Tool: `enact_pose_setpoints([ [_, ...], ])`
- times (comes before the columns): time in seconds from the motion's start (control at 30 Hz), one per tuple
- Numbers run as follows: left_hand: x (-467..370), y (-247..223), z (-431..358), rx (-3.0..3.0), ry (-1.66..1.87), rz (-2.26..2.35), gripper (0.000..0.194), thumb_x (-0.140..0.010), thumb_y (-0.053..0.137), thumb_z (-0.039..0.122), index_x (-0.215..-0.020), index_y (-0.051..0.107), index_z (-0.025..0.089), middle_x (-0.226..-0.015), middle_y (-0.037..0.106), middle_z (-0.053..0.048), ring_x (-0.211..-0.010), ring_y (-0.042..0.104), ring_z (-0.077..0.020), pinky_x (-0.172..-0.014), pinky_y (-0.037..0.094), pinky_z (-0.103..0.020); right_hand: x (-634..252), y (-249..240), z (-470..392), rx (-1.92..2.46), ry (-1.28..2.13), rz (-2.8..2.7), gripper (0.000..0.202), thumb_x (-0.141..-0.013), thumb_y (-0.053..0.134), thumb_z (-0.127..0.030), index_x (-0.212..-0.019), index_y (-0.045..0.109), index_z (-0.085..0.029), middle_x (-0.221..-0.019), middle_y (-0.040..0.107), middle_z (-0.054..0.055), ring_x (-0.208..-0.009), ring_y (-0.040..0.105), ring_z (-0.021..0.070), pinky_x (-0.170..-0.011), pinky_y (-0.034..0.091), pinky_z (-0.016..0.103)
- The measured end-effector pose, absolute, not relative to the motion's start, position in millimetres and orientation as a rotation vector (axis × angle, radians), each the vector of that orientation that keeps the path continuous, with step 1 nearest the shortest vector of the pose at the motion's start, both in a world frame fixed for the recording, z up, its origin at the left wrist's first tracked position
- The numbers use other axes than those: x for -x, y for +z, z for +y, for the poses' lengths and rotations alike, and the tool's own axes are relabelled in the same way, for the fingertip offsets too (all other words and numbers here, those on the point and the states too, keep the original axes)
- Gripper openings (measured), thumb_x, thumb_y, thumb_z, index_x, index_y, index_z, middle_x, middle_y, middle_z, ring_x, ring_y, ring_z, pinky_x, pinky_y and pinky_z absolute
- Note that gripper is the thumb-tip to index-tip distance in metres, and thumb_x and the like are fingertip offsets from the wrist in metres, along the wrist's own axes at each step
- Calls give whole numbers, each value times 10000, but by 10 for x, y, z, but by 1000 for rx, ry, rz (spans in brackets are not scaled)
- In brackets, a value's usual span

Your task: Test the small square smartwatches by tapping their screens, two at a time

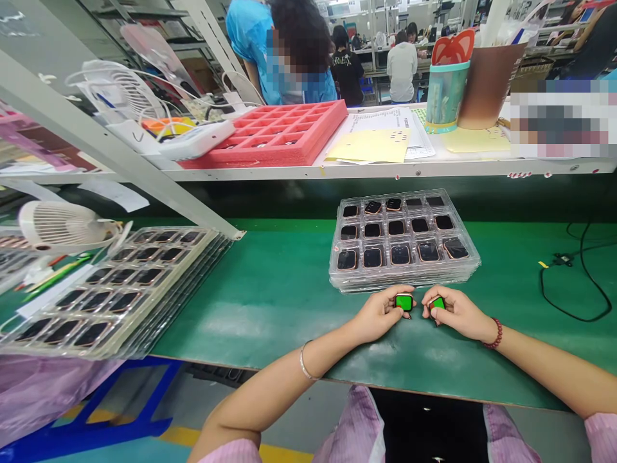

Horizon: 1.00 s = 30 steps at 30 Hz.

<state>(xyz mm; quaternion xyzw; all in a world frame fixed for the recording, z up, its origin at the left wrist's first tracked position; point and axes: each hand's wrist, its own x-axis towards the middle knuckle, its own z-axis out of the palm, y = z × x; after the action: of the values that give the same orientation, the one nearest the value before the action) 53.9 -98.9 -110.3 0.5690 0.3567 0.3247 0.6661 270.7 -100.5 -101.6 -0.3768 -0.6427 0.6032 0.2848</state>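
Observation:
My left hand (380, 313) is closed around a smartwatch (403, 302), its lit green screen facing up. A second smartwatch (438, 303), also showing green, sits pinched between the thumb and fingers of my right hand (456, 312). Both hands are just above the green bench, close together but apart. Right behind them stands a stack of clear plastic trays (405, 278). Dark-screened watches (400, 254) lie in rows in the top tray's compartments.
Another stack of watch trays (193, 283) fills the left side, with a white fan (62, 226) beyond it. A black cable (573, 312) curls at the right. Overhead, a shelf (366, 168) holds a red foam tray (270, 154), papers and cups. People work behind.

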Motion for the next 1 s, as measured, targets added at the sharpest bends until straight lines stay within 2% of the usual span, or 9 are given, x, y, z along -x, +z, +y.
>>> enact_pose_setpoints([
  [0.27,-526,-1096,-996,-1250,731,827,502,-700,574,76,-1188,508,175,-1014,646,-85,-802,637,-151,-829,478,-331,-2710,-1051,-1004,970,1541,-1817,310,-758,525,-113,-1054,493,-199,-894,635,45,-753,583,159,-676,470,288],
  [0.53,-530,-1072,-996,-1235,754,815,484,-687,571,62,-1154,520,177,-999,647,-75,-803,633,-149,-825,481,-330,-2710,-1050,-1009,968,1532,-1833,354,-758,514,-96,-1095,487,-201,-921,636,53,-804,597,172,-687,473,287],
  [0.67,-527,-1083,-991,-1234,755,811,482,-681,563,52,-1145,520,172,-998,647,-78,-797,632,-148,-819,481,-331,-2714,-1055,-1008,968,1532,-1825,319,-767,508,-106,-1071,502,-201,-895,636,47,-732,584,155,-650,474,278],
  [0.87,-531,-1108,-983,-1226,764,803,470,-675,574,54,-1127,532,177,-983,647,-70,-812,629,-155,-816,480,-330,-2726,-1062,-1002,912,1595,-1778,407,-743,501,-75,-1124,495,-218,-966,622,48,-783,604,157,-727,507,303],
  [1.0,-538,-1099,-983,-1243,766,805,445,-686,590,76,-1117,528,167,-973,643,-70,-801,622,-147,-809,480,-324,-2721,-1082,-1004,918,1610,-1756,378,-750,485,-71,-1099,507,-216,-963,616,44,-768,608,148,-720,516,298],
])
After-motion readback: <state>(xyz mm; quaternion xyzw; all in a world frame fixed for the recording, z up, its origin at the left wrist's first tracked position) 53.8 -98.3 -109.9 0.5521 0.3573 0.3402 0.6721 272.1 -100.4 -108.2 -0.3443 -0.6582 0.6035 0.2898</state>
